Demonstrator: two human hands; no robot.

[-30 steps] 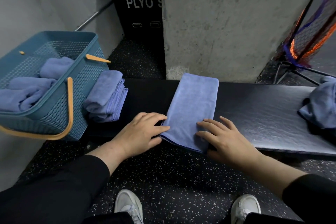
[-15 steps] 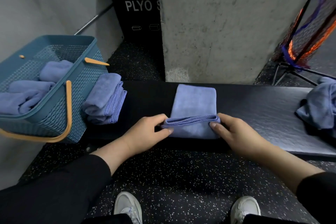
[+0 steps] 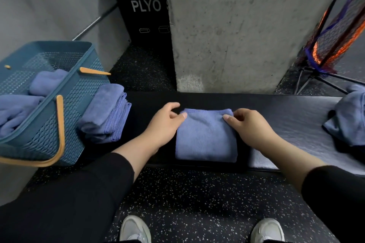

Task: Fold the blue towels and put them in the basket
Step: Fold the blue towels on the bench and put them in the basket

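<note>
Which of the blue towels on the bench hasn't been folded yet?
The crumpled towel at the bench's far right end. The towel under both hands and the stack beside the basket are folded flat.

Dim, even indoor light is falling; a soft sheen is showing on the black bench (image 3: pixel 286 124) right of centre. Wide-angle distortion is bending edges; focus is holding sharp.

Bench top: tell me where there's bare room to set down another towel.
The widest bare stretch of the bench lies between the right hand and the crumpled towels. A narrower gap separates the left hand from the folded stack. The left end is crowded by that stack and the basket.
</note>
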